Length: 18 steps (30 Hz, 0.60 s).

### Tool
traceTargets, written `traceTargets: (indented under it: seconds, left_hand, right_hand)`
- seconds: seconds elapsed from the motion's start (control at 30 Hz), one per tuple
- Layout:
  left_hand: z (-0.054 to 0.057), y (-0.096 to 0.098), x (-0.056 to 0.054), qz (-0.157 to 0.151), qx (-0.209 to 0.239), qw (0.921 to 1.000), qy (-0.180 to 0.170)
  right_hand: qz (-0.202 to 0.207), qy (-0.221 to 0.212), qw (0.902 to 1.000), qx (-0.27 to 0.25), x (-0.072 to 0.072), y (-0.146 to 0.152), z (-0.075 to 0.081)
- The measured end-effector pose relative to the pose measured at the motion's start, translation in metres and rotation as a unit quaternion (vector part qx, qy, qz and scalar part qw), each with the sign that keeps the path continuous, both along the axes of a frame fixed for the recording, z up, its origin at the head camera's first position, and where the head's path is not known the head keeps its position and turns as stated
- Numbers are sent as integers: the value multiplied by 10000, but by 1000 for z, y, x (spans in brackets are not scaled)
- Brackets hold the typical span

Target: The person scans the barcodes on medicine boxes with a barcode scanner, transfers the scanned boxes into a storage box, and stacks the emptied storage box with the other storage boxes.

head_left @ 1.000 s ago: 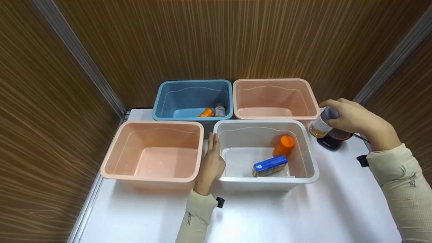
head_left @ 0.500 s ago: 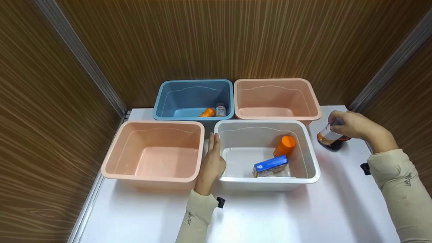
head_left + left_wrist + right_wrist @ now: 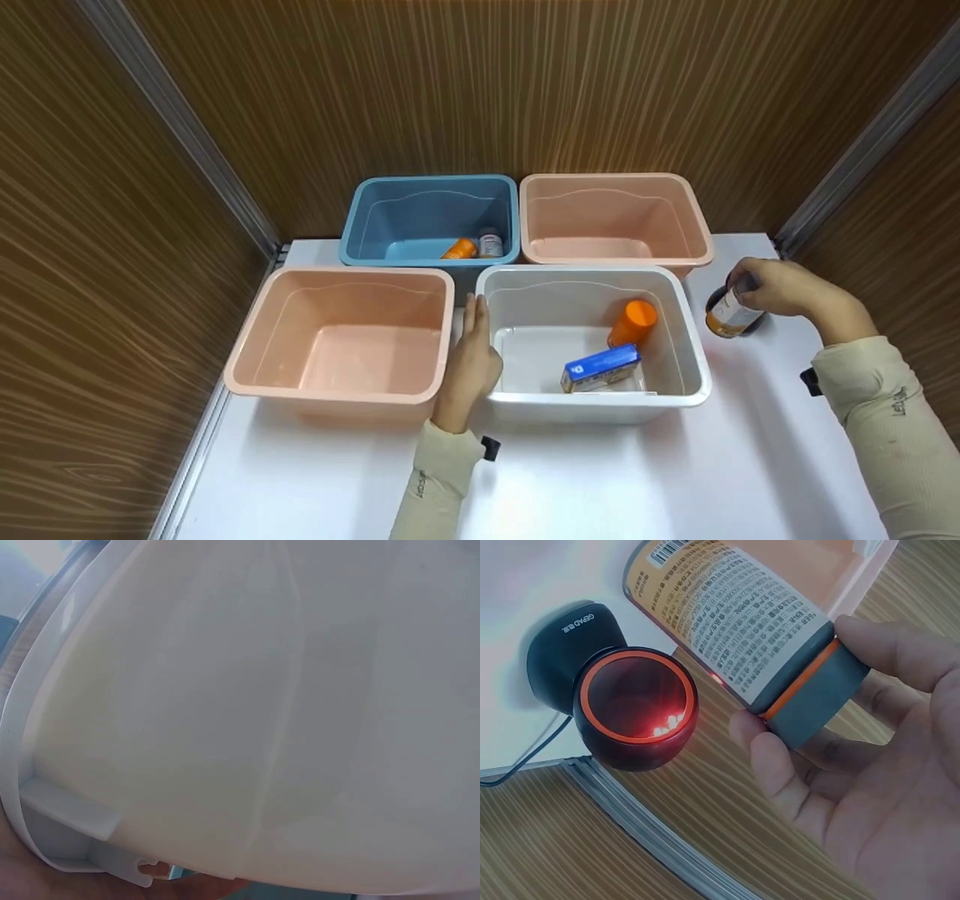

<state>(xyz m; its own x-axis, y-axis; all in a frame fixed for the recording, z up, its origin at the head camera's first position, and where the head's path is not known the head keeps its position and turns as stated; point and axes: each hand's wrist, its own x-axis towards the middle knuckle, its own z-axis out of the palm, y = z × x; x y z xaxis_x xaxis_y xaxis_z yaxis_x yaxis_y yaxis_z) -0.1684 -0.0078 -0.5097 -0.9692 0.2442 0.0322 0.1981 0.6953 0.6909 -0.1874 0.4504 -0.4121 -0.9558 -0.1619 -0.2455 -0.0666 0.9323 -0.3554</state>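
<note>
My right hand (image 3: pixel 787 289) grips a bottle (image 3: pixel 733 311) by its dark grey cap, thumb on one side and fingers on the other. The bottle is tilted, with a white and orange label of dense print in the right wrist view. Beside it there, a black barcode scanner (image 3: pixel 637 709) glows red inside an orange ring; the bottle mostly hides it in the head view. My left hand (image 3: pixel 470 364) lies along the left side of the white bin (image 3: pixel 592 400), fingers straight at its rim. In that bin are an orange container (image 3: pixel 634 322) and a blue-topped box (image 3: pixel 600 366).
A pink bin (image 3: pixel 337 398) stands left of my left hand. Behind are a blue bin (image 3: pixel 431 263), holding an orange container (image 3: pixel 460 249) and a small white bottle (image 3: pixel 490 244), and another pink bin (image 3: pixel 615 262). Wood-patterned walls enclose the white table (image 3: pixel 570 480).
My right hand has carried the bottle right and toward me, away from the bins' edge, to the scanner, turning it slightly. The left hand stays at the white bin.
</note>
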Motion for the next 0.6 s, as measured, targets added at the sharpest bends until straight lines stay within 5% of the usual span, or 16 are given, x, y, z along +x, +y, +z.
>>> traceTargets:
  seconds: [0.33,0.6]
  left_hand:
    - [1,-1,1,-30,-130,9998,170]
    - [1,-1,1,2,97,9998,144]
  right_hand:
    - [-450,-381,9982,55,9,5,9]
    - [189,193,9995,174,8,1,10]
